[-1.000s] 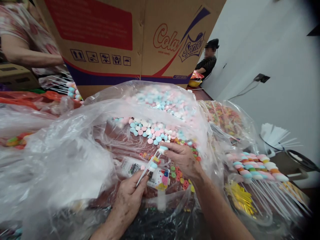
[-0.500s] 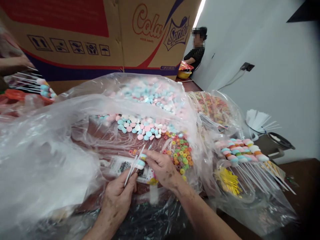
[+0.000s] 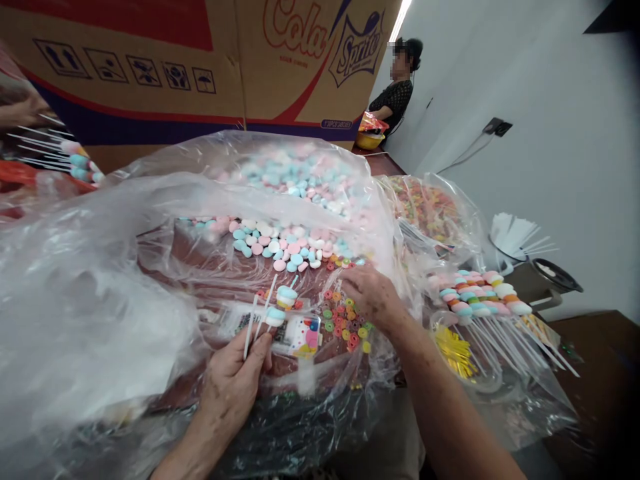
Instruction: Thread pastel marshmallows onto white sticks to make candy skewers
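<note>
My left hand is closed around several thin white sticks. One of these sticks carries soft blue and white candies, with a blue, white and yellow group above them near its tip. My right hand is over the upper part of a pile of colourful ring candies. Its fingers are bent and bunched at the rings; whether a ring is between them is hidden. Pink, blue and white button-shaped candies spill out of a clear plastic bag just beyond.
A large cardboard box stands behind the bag. Finished candy skewers lie at right, beside yellow twist ties and a dark jug. A bag of ring candies rests behind them. Another person is at the back.
My right hand has left the stick and moved right and up to the ring candies. My left hand keeps the sticks, and the threaded candies now show plainly.
</note>
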A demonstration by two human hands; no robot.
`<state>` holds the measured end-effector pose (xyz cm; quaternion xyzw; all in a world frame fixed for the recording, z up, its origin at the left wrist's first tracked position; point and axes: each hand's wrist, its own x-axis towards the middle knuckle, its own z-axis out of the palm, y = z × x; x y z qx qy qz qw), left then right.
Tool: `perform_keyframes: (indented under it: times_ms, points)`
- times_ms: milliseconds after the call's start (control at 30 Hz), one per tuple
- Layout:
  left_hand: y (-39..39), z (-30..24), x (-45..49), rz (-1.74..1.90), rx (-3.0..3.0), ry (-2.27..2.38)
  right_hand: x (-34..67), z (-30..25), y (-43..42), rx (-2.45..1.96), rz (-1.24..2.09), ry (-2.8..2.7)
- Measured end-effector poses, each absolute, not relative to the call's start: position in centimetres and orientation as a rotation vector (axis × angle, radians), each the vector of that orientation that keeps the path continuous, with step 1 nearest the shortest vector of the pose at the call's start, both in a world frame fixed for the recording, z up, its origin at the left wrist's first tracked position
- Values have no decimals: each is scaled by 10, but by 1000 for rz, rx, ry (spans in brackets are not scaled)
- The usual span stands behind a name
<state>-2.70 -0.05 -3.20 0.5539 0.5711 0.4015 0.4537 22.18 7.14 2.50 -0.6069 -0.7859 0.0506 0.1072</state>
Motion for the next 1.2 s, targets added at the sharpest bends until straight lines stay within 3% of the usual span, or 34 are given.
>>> perform_keyframes:
  times_ms: [133,367,667,833,933,1100,1200]
  points:
    - [-1,-28,-27,988,1376,1414,213,11,70,-1837,63,-2569]
    - [-2,-30,-27,964,1394,1409,210,3,73,-1775,113,-2353]
    - [-2,-25,-27,956,1406,1403,210,-3,74,-1419,200,-2631]
    - [-2,-29,-26,934,1413,1424,209,-4,77,-1495,172,-2566]
    - [-2,-29,-26,919,1449,1412,205,-3,80,-1497,426,-2184]
    - [-2,-24,-25,894,1507,1395,193,11,81,-1228,1211,-1405]
    - [-2,-23,-25,890,1536,1391,185,17,81,-1139,1387,-1235]
